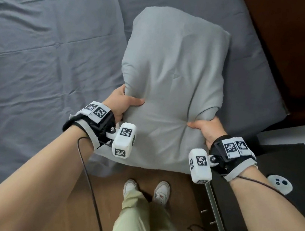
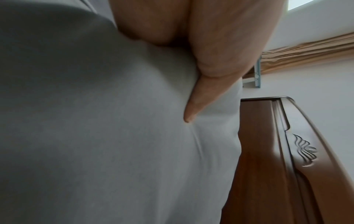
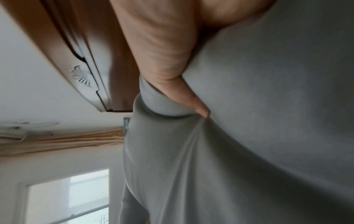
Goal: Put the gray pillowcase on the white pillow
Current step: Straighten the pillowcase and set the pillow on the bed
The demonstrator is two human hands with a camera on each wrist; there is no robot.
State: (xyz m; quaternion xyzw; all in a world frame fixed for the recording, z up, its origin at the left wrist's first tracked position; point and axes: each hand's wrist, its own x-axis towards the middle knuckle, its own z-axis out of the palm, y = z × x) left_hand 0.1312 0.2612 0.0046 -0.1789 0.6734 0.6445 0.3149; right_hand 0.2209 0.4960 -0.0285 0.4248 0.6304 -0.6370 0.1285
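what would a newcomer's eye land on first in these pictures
The big light gray fabric pillowcase, puffed full and held up over the edge of the dark gray bed sheet, fills the middle. The left hand and right hand each grip a lower side of it, fingers dug into the cloth. No white pillow shows.

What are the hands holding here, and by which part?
Both hold the gray pillowcase: the left hand grips its left side, the right hand its right side, both toward the near end.
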